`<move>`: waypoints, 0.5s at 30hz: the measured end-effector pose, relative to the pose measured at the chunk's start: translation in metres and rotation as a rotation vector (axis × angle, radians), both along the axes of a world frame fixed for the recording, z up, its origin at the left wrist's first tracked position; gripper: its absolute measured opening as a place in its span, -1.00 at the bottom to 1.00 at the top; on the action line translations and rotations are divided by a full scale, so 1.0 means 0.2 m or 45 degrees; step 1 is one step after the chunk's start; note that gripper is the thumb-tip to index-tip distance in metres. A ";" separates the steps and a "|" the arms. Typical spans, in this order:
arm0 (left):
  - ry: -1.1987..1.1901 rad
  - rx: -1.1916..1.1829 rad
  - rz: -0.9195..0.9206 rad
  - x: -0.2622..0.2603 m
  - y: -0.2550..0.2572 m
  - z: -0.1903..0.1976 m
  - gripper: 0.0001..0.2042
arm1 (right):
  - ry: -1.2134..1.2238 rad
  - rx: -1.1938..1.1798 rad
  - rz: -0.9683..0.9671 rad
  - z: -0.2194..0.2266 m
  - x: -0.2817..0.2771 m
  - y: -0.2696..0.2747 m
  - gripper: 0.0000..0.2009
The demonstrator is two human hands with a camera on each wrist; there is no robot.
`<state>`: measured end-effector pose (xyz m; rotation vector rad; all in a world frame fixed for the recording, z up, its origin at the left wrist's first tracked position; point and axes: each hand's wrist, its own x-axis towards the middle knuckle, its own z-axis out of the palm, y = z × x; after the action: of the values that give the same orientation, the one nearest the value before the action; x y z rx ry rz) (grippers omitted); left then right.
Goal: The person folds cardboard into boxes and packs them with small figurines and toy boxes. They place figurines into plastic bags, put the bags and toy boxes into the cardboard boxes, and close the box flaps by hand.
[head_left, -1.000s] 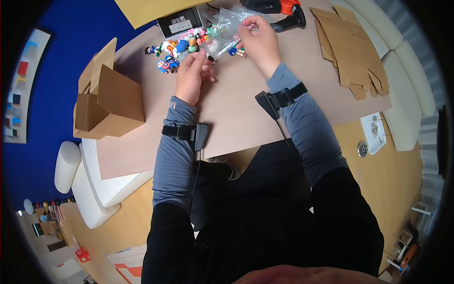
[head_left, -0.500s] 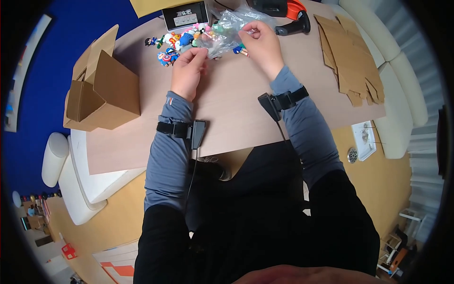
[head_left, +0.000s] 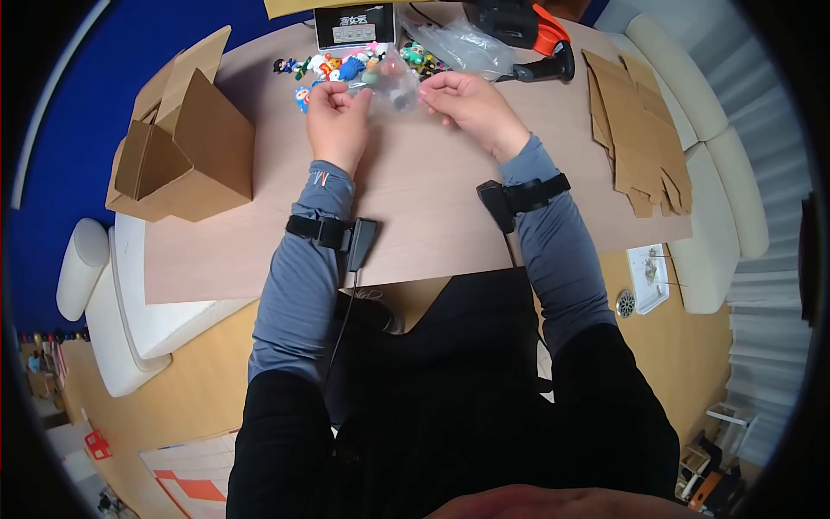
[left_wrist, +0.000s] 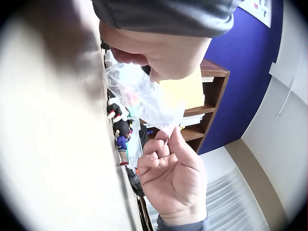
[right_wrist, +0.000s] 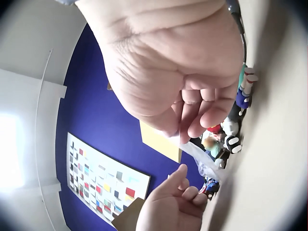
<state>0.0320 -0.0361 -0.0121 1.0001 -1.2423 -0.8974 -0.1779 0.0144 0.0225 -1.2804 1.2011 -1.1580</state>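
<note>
A small clear plastic bag (head_left: 396,84) is spread between the two hands, close over the far part of the table. My right hand (head_left: 474,111) pinches one corner of it between thumb and forefinger, which shows plainly in the left wrist view, where the bag (left_wrist: 151,103) tapers to those fingertips. My left hand (head_left: 337,130) holds the opposite edge with curled fingers, partly hidden behind the hand. Just beyond the bag lie several small colourful toy figures (head_left: 350,69), one in blue (head_left: 302,98) beside the left fingers. Figures also show through the clear plastic.
An open cardboard box (head_left: 207,138) stands at the left. Flattened cardboard (head_left: 640,130) lies at the right. Toward the back are another clear plastic bag (head_left: 467,48), a black box with a label (head_left: 354,28) and a black-and-orange handheld device (head_left: 549,60).
The right hand has come lower and toward the left hand, bringing the small bag nearer. Another plastic bag now shows apart from it, behind the right hand. The head view has shifted slightly.
</note>
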 end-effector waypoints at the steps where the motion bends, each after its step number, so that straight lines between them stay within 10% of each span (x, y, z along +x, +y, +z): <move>1: -0.001 0.003 0.003 0.00 0.01 0.01 -0.86 | 0.076 0.011 0.057 0.03 0.02 0.02 -0.78; 6: -0.096 0.232 -0.691 -0.03 0.07 0.05 -0.79 | 0.165 0.002 0.244 0.01 0.06 0.03 -0.82; 15: 0.006 0.241 -0.880 -0.01 0.10 0.09 -0.82 | 0.110 -0.170 0.252 -0.06 0.06 0.00 -0.86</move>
<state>0.0297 -0.0166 0.0049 0.7061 -1.5502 -1.5702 -0.1652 0.0153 0.0111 -1.5274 1.0455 -1.0613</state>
